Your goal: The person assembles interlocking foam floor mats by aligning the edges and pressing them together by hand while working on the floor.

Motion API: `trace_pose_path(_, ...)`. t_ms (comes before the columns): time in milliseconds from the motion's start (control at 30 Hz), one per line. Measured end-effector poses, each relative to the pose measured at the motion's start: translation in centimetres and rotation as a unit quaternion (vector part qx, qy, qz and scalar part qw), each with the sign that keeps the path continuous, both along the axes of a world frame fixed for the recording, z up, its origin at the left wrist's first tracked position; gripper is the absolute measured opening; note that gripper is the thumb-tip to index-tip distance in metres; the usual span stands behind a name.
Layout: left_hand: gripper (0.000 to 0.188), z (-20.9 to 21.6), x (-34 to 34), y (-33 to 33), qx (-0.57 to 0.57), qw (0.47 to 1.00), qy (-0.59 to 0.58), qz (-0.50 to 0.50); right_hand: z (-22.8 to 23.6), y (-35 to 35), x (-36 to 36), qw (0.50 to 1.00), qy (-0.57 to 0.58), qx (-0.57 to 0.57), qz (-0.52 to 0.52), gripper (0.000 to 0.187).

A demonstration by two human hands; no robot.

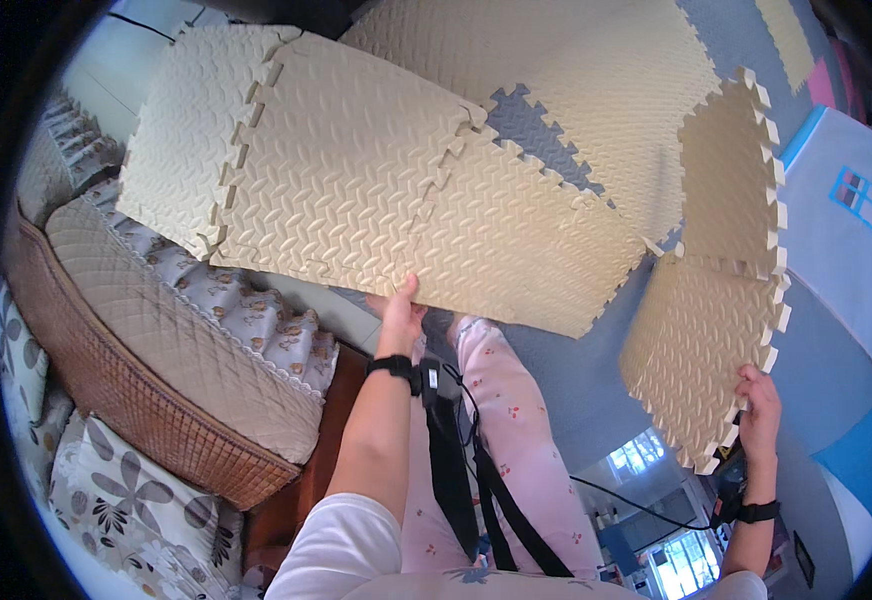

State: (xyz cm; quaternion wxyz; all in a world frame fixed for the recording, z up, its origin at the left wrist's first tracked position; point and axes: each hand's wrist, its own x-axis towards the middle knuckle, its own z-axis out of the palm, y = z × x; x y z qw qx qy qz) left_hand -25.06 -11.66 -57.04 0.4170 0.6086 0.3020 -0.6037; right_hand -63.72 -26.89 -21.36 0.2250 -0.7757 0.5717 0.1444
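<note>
Left hand (402, 314) pinches left mat (356, 185) at near edge, right hand (759, 405) right mat (708, 300) at outer edge; sag could unzip seams (438, 178)

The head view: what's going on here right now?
A person is working with both hands. The left hand grips the near edge of a long strip of joined beige textured foam tiles, thumb on top. The right hand holds the toothed outer edge of a second, tilted beige foam piece. More beige foam matting lies beyond, on the grey-blue floor. Whether the two held pieces touch near their corners is unclear.
</note>
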Motion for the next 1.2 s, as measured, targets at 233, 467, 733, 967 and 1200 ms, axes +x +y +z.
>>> trace_pose_path(233, 0.033, 13.3, 0.4, -0.4, -0.074, 0.997, 0.013, 0.002, 5.0, 3.6, -5.4, 0.995, 0.100, 0.006, -0.029, 0.022)
trace_pose_path(467, 0.036, 26.6, 5.9, -3.4, -0.137, 0.990, -0.026, 0.007, 6.8, 8.3, -14.8, 0.938, 0.196, 0.070, -0.275, 0.039)
trace_pose_path(733, 0.043, 35.2, 13.6, -5.6, -0.181, 0.981, -0.071, -0.005, 0.0, 10.8, -11.4, 0.923, -0.057, 0.102, -0.365, 0.045)
trace_pose_path(967, 0.051, 40.3, 19.6, -7.4, -0.303, 0.944, -0.106, 0.073, -3.5, 14.2, 8.1, 0.684, -0.116, 0.459, -0.555, 0.063)
trace_pose_path(1200, 0.051, 43.3, 23.4, -9.5, -0.312, 0.949, -0.048, 0.013, -6.6, 16.3, 9.1, 0.460, -0.391, 0.481, -0.636, 0.052)
